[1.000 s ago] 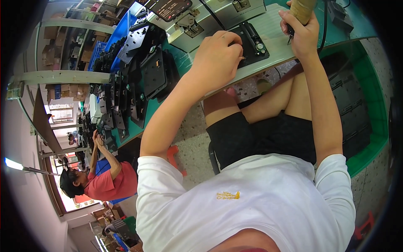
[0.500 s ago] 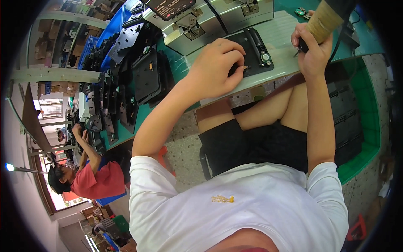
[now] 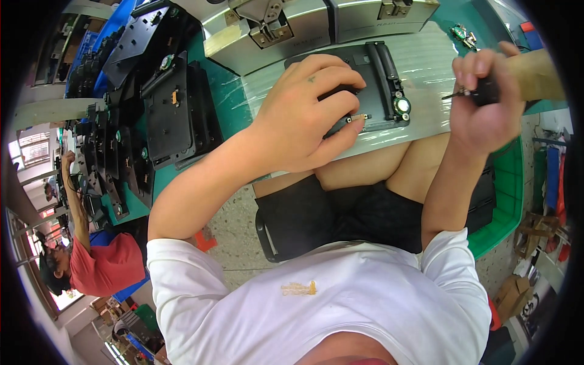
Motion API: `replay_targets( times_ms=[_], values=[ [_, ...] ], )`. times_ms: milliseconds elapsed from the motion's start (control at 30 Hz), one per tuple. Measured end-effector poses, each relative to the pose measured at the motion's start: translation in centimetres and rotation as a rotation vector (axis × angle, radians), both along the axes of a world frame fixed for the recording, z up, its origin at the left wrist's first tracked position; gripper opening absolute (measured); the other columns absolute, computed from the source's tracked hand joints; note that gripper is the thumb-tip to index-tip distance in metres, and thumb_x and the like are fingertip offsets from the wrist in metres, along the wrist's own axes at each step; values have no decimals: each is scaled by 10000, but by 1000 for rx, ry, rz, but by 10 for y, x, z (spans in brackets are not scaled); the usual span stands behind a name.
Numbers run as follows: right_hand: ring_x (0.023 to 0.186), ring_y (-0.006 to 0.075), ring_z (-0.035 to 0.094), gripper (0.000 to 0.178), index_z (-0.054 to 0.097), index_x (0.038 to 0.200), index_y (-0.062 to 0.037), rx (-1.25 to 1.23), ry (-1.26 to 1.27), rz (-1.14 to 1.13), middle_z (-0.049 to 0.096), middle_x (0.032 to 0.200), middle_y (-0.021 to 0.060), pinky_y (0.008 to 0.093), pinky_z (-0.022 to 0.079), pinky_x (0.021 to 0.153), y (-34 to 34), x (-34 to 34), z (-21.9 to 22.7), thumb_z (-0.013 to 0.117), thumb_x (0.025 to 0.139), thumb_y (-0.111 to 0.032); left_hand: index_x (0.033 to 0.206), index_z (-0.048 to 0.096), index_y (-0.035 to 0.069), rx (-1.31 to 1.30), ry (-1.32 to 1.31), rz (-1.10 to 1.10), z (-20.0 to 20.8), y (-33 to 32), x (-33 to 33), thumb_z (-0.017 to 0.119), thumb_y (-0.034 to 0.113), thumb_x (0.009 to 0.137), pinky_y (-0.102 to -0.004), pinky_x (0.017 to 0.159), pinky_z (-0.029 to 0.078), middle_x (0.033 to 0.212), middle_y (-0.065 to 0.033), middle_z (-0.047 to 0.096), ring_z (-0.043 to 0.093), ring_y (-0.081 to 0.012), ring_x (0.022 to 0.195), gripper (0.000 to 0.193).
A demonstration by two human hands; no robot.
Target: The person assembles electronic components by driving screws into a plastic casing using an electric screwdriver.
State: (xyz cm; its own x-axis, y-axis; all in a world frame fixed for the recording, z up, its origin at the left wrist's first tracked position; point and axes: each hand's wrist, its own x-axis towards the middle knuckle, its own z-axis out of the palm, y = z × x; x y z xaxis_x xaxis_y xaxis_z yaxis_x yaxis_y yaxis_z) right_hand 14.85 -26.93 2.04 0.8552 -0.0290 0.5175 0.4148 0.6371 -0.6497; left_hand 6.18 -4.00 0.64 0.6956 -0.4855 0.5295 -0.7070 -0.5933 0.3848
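"Black panel: what lies around it, largest first?"

"The green table bears a pale sheet, and the panel lies flat on that sheet, near its front edge. A metal case stands just behind."

"And the hands?"

"The left hand lies over the panel's left side, fingers curled. The right hand has its fingers wrapped round the tan-wrapped tool, off to the right."

"What makes for a good hold?"

"The left palm is best low and steady, so the panel cannot slide, with fingertips clear of the round green-rimmed piece."

"Does it pinch the brass-coloured part?"

"The part sits by the thumb and forefinger; whether they clamp it, one cannot tell. A light touch seems wise."

"And the thin bit?"

"It points sideways toward the panel, apart from it. Upright and slow suits it best."
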Motion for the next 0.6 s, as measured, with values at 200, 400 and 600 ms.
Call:
replay_targets(
  times_ms=[200,400,600],
  values=[
    [838,193,472,365,422,1205,73,-97,-143,343,505,963,125,390,336,803,-2,10,25,494,950,-178,854,645,38,-32,-4,25,-6,2,-3,751,94,687,-424,860,501,1110,-134,638,586,-351,1044,205],
    [849,170,448,428,416,1278,87,-74,-257,425,470,1013,109,382,319,820,-3,9,10,490,922,-141,899,708,43,-26,-52,-24,-5,2,-1,779,84,650,-398,815,529,1095,-131,649,613,-340,1002,262],
    [841,158,441,425,429,1282,72,-64,-254,433,462,1023,101,375,313,818,10,7,-6,487,919,-142,836,734,48,24,-49,-4,-5,3,0,799,103,614,-388,815,533,1071,-116,672,618,-319,1003,238]
  ],
)
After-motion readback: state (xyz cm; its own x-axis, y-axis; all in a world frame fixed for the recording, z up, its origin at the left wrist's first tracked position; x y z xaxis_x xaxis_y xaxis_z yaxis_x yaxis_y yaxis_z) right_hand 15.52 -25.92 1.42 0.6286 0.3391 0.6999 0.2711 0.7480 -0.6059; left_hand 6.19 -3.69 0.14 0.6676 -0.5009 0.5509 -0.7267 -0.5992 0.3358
